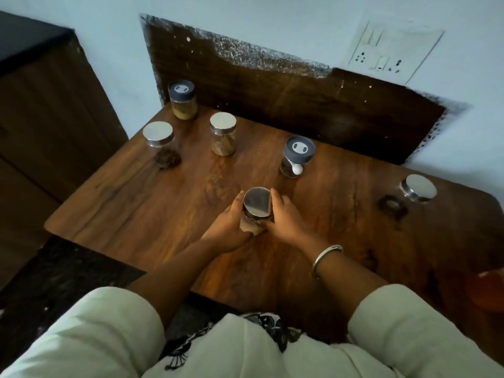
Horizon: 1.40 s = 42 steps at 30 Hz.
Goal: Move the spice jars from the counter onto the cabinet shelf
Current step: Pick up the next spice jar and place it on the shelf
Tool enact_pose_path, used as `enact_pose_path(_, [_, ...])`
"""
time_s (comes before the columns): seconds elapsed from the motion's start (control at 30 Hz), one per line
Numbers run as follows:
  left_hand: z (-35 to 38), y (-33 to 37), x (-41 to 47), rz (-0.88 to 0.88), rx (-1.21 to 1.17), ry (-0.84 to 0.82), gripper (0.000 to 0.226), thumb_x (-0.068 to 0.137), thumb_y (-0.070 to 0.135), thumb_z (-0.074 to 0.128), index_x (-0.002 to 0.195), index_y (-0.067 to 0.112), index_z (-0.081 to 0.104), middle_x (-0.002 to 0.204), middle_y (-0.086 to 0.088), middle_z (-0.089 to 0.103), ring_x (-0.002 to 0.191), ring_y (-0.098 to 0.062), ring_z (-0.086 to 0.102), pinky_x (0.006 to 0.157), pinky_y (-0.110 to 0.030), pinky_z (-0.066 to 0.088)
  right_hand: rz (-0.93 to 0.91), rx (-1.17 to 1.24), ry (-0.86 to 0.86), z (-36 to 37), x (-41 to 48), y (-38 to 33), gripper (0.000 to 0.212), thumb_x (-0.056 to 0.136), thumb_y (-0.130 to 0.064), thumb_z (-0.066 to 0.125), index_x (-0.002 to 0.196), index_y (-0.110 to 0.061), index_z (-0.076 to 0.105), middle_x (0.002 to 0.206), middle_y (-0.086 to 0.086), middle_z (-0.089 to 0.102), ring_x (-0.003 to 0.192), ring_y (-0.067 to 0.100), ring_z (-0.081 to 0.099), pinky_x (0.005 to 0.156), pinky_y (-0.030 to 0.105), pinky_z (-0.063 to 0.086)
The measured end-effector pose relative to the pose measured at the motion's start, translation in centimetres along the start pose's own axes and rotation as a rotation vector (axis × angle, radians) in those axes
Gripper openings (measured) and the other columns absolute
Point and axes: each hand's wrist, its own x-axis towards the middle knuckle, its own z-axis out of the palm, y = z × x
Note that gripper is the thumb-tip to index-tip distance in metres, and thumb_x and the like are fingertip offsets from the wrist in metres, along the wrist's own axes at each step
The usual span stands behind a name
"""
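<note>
Sleeves (95,336), left hand (226,227), right hand (286,219) round jar (256,201), five jars (223,133) beyond

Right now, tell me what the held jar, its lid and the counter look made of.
Held jar: clear glass or plastic, contents show through. Its lid: polished metal, likely steel, mirror-like sheen. Counter: wood or wood-look laminate, glossy grain.

Dim, bluish light filled your view; one steel lid (157,131) caught pale glare, the counter (163,203) lay dark, and wide-angle bending curved the soft, blurred edges.
</note>
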Motion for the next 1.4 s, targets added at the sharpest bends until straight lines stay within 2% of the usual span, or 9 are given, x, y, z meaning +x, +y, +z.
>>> enact_pose_path(0.27, [-0.5, 0.5, -1.5, 0.055, -0.109, 0.155, 0.106, 0.07, 0.038, 0.075, 0.146, 0.035, 0.001, 0.147, -0.001, 0.038, 0.13, -0.016, 0.041, 0.098, -0.024, 0.035, -0.119, 0.392, 0.097, -1.0, -0.6, 0.5, 0.074, 0.069, -0.04, 0.078, 0.126, -0.02, 0.036, 0.116, -0.006, 0.049, 0.11, 0.014, 0.052, 0.08, 0.019, 0.042])
enact_pose_path(0.4, [-1.0, 2.3, -2.3, 0.177, -0.165, 0.217, 0.12, 0.061, 0.047, 0.08, 0.14, 0.048, -0.01, 0.151, -0.001, 0.024, 0.134, -0.016, 0.034, 0.106, -0.033, 0.035, -0.086, 0.609, 0.204, -3.0, -1.1, -1.1, 0.082, 0.055, -0.065, 0.071, 0.119, -0.024, 0.04, 0.112, -0.007, 0.053, 0.104, 0.011, 0.057, 0.08, 0.025, 0.053])
enact_pose_path(0.53, [-0.7, 4.4, -1.8, 0.181, -0.294, 0.294, 0.127, 0.063, 0.026, 0.083, 0.142, 0.043, -0.014, 0.152, -0.003, 0.019, 0.135, -0.015, 0.033, 0.108, -0.037, 0.036, -0.157, 0.676, 0.265, -4.3, -1.7, -3.1, 0.074, 0.057, -0.079, 0.06, 0.114, -0.036, 0.043, 0.113, -0.008, 0.056, 0.1, 0.003, 0.058, 0.077, 0.019, 0.052])
enact_pose_path(0.6, [-1.3, 4.7, -1.6, 0.197, -0.44, 0.27, 0.122, 0.064, 0.019, 0.081, 0.146, 0.032, -0.007, 0.145, 0.003, 0.031, 0.129, -0.01, 0.041, 0.104, -0.037, 0.042, -0.173, 0.727, 0.232, -4.8, -2.0, -3.2, 0.068, 0.061, -0.075, 0.059, 0.117, -0.041, 0.042, 0.12, -0.006, 0.055, 0.107, 0.006, 0.057, 0.081, 0.02, 0.052])
enact_pose_path(0.73, [-2.1, 5.5, -1.5, 0.227, -0.617, 0.171, 0.111, 0.068, 0.012, 0.071, 0.147, 0.028, -0.006, 0.126, 0.022, 0.038, 0.109, 0.011, 0.052, 0.084, -0.015, 0.05, -0.198, 0.896, 0.04, -5.4, -2.9, -3.2, 0.054, 0.071, -0.063, 0.061, 0.12, -0.052, 0.04, 0.119, -0.021, 0.058, 0.109, 0.0, 0.058, 0.082, 0.018, 0.052])
enact_pose_path(0.93, [-2.2, 6.3, -1.5, 0.217, -0.617, 0.049, 0.104, 0.082, 0.002, 0.063, 0.146, 0.031, -0.014, 0.14, 0.016, 0.028, 0.122, 0.001, 0.045, 0.097, -0.024, 0.046, -0.18, 1.058, 0.256, -5.3, -3.8, -4.3, 0.053, 0.079, -0.037, 0.064, 0.128, -0.027, 0.045, 0.117, -0.007, 0.061, 0.105, 0.006, 0.062, 0.077, 0.018, 0.053])
enact_pose_path(1.03, [-1.8, 6.7, -1.7, 0.249, -0.595, -0.003, 0.116, 0.077, 0.002, 0.069, 0.144, 0.029, -0.022, 0.134, 0.025, 0.028, 0.118, 0.009, 0.046, 0.091, -0.018, 0.047, -0.184, 1.026, 0.246, -6.0, -4.0, -4.4, 0.046, 0.081, -0.044, 0.058, 0.122, -0.046, 0.039, 0.116, -0.019, 0.056, 0.104, -0.005, 0.059, 0.076, 0.012, 0.051])
enact_pose_path(1.23, [-2.8, 7.3, -1.8, 0.215, -0.799, -0.001, 0.098, 0.072, 0.008, 0.063, 0.145, 0.034, 0.002, 0.147, -0.003, 0.027, 0.131, -0.026, 0.038, 0.098, -0.051, 0.046, -0.183, 1.045, 0.106, -6.5, -4.3, -3.3, 0.071, 0.076, -0.058, 0.058, 0.14, -0.039, 0.033, 0.135, -0.012, 0.05, 0.121, 0.007, 0.051, 0.093, 0.028, 0.05])
enact_pose_path(1.4, [-3.2, 7.0, -1.7, 0.224, -0.715, -0.041, 0.1, 0.07, 0.006, 0.06, 0.145, 0.032, -0.001, 0.136, 0.009, 0.035, 0.121, -0.008, 0.046, 0.083, -0.02, 0.051, -0.168, 1.117, 0.09, -6.0, -4.3, -3.7, 0.065, 0.075, -0.042, 0.068, 0.134, -0.036, 0.042, 0.124, -0.008, 0.06, 0.115, 0.011, 0.058, 0.095, 0.035, 0.05])
